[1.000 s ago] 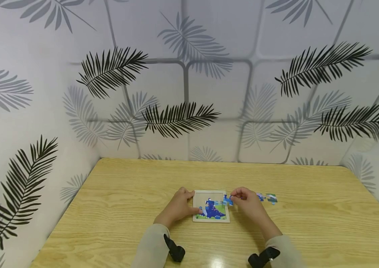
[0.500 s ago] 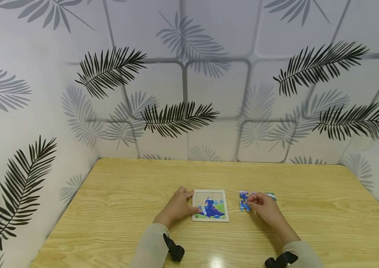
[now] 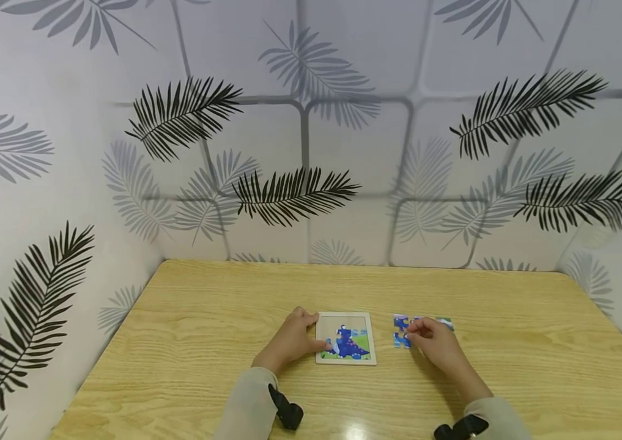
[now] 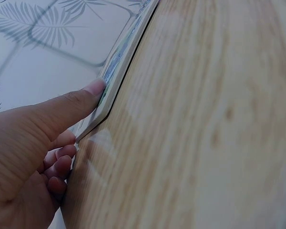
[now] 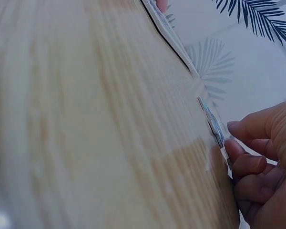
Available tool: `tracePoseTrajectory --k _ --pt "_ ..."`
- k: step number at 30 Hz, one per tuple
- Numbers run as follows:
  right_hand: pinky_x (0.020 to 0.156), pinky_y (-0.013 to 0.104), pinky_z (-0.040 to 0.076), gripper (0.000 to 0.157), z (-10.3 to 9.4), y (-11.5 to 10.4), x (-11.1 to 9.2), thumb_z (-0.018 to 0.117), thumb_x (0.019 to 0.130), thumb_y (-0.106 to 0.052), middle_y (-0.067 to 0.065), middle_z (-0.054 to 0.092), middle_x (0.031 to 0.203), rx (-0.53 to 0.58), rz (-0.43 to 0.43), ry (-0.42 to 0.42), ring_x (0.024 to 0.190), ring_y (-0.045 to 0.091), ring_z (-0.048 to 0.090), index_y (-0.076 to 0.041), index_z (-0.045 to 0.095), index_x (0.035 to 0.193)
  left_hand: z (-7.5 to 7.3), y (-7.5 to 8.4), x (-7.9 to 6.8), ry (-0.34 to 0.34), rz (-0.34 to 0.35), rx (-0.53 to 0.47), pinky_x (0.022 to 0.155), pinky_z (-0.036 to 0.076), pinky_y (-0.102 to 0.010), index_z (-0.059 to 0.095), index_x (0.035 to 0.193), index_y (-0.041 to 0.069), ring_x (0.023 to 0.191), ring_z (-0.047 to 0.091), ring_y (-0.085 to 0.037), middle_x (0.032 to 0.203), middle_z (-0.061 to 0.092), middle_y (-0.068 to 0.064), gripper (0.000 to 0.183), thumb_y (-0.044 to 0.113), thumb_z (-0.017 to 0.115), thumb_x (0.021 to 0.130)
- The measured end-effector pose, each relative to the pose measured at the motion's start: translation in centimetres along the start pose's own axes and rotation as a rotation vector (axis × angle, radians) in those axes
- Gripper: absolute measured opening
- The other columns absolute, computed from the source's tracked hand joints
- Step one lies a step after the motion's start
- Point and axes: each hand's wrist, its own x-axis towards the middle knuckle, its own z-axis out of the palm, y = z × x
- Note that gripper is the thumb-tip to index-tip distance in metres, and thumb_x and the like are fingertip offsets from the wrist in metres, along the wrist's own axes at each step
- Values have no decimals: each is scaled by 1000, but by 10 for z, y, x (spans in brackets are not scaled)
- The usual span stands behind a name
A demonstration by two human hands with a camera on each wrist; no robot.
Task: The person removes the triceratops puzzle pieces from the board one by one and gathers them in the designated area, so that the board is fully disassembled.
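Note:
A square wooden puzzle tray (image 3: pixel 373 342) lies on the table, partly filled with a blue dinosaur picture; its upper part shows bare wood. My left hand (image 3: pixel 291 341) grips its left side, with the thumb (image 4: pixel 81 102) on top and the other fingers at the edge. Right of the tray, my right hand (image 3: pixel 440 345) pinches the edge of a blue puzzle piece (image 3: pixel 401 340) low over or on the table; contact with the table cannot be told. Just behind it lies another puzzle piece (image 3: pixel 400 321). Further pieces (image 3: pixel 445 321) are partly hidden behind the right hand.
The light wood table (image 3: pixel 222 299) meets a wall (image 3: pixel 355 232) with a leaf pattern at the back. Both wrists carry black cameras, one of them a left wrist camera (image 3: pixel 288 415).
My right hand has moved right, carrying the blue piece from the tray's right edge to the loose pieces, then stayed nearly still. The left hand and tray have not moved.

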Motion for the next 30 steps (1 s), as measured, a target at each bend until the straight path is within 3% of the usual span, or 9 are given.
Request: tracePoseTrajectory --k 17,30 --pt "63 24 43 7 -2 0 -2 66 88 -6 7 64 89 54 22 15 79 15 54 0 64 91 1 0 1 0 -15 4 82 36 -33 47 137 -1 90 39 -18 95 39 -2 77 33 79 76" --pt "63 25 44 11 -4 2 0 63 90 -8 7 63 90 126 32 -27 79 14 54 2 64 96 -1 2 0 1 -10 -8 83 37 -34 47 137 -2 90 40 -19 95 39 -3 76 31 79 77"
